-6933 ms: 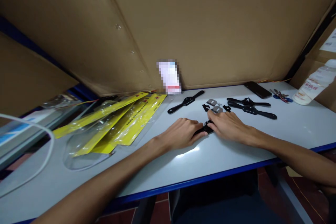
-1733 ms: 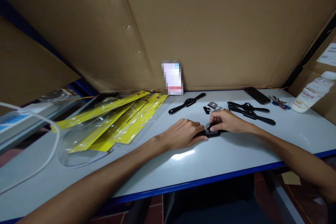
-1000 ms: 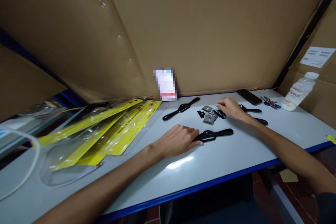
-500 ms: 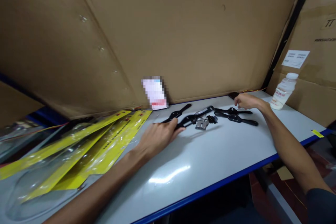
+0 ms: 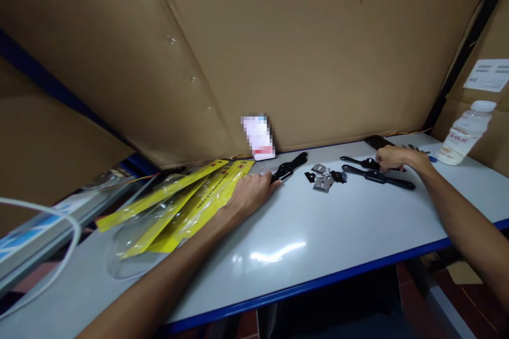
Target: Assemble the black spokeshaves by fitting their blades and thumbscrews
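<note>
While the left hand, center frame, is curled around one end of a black tool, the right hand, right of center, sits fingers bent at a second black tool, grip unclear. Metal plates lie between them on the counter.

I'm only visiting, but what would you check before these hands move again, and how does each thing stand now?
1. Left hand at a black tool: ok, fingers on its near end.
2. Right hand gripping the farther right tool: cannot tell; the fingers hide the contact.
3. Small parts apart from both hands: ok.
4. Yellow packs fully in sight: not ok; the left hand and forearm cover some.
5. Bottle capped: ok.
</note>
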